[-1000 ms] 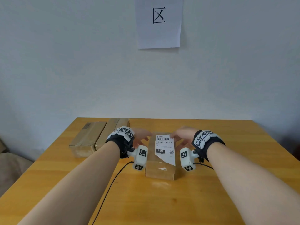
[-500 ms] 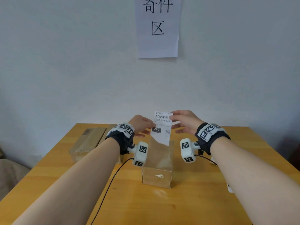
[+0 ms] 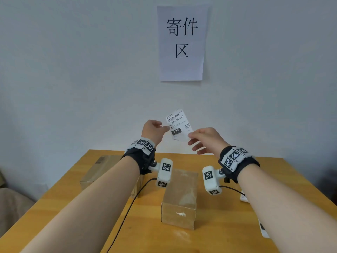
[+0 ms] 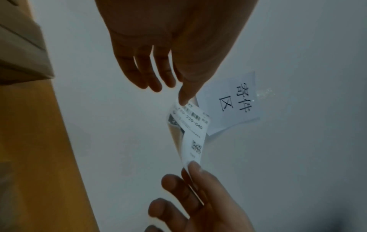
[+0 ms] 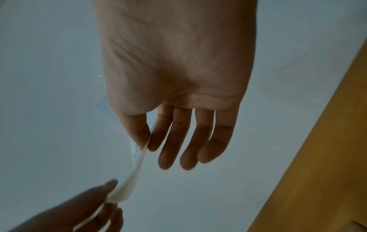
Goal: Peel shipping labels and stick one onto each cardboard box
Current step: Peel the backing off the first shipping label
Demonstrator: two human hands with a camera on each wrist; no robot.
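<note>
Label [image 3: 177, 124] lifted higher since half a second ago, off the box [image 3: 179, 197] top, now up in front of the wall and tilted. Left hand [image 3: 153, 129] pinches its left edge, thumb and forefinger, other fingers loose. Right hand [image 3: 205, 138] pinches the lower right corner, remaining fingers spread straight. Box sits on table [image 3: 237, 225] below the hands, bare top. Two more boxes [image 3: 99, 169] at left, behind left arm.
</note>
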